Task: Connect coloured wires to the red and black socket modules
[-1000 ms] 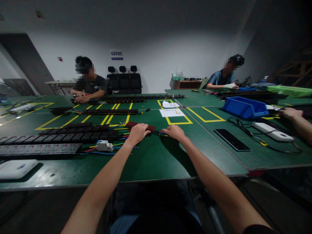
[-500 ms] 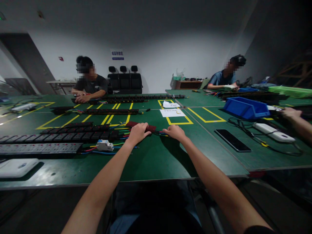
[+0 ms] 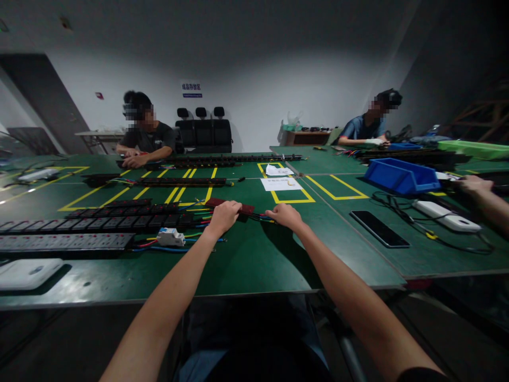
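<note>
Dark-red strip [image 3: 247,209] lies on the tabletop [image 3: 246,265], long axis running left to right, fingers of the left hand [image 3: 225,216] grasping it, fingers of the right hand [image 3: 288,215] pinching wires [image 3: 261,217] beyond its right end.

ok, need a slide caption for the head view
Left hand on dark red strip, right hand at wires, green table.

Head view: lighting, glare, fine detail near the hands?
Head view: dim, darkest toward upper right; glare on the green table beside the white device at lower left; dark shadow below the right hand; wires beside it too fine to separate clearly.
</note>
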The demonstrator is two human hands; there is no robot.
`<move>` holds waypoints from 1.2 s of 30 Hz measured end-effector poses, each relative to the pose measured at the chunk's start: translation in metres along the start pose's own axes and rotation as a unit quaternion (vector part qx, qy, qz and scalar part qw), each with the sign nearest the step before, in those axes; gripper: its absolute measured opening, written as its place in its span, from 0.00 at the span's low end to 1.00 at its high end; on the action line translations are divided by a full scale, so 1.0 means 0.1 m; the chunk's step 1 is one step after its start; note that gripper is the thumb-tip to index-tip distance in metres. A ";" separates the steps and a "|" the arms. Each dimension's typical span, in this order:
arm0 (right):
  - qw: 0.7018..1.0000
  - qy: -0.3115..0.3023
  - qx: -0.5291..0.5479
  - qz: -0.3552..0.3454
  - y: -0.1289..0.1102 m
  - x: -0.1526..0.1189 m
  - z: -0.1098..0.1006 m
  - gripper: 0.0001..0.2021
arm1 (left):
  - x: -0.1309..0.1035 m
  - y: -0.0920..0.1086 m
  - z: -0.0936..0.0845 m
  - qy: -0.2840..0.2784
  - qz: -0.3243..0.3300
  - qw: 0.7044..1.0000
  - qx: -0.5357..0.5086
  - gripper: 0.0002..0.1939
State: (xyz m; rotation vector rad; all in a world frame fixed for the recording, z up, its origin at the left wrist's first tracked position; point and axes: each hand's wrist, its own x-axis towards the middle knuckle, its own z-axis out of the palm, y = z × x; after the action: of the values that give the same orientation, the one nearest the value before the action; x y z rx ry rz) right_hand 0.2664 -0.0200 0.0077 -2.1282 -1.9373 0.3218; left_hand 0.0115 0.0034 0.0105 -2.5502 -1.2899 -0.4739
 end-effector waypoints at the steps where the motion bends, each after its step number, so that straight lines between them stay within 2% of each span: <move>1: 1.000 0.001 0.002 0.000 0.00 0.00 0.00 0.23 | 0.00 0.00 -0.01 0.000 0.000 1.000 -0.004 0.06; 7: 1.000 0.000 0.003 -0.001 0.00 -0.01 0.00 0.23 | 0.00 0.01 -0.03 0.001 -0.004 1.000 -0.028 0.05; 22: 1.000 -0.002 0.003 -0.001 0.03 0.02 0.02 0.25 | 0.00 -0.01 0.05 0.014 -0.011 0.998 -0.054 0.08; 36: 1.000 -0.005 0.005 -0.003 0.02 0.01 0.01 0.24 | -0.02 0.03 -0.02 -0.006 -0.028 0.999 -0.039 0.08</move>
State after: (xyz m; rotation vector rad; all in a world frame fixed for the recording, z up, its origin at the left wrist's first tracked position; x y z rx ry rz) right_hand 0.2679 -0.0193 0.0066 -2.1182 -1.9430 0.3406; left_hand 0.0125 -0.0004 0.0110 -2.5886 -1.3757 -0.5312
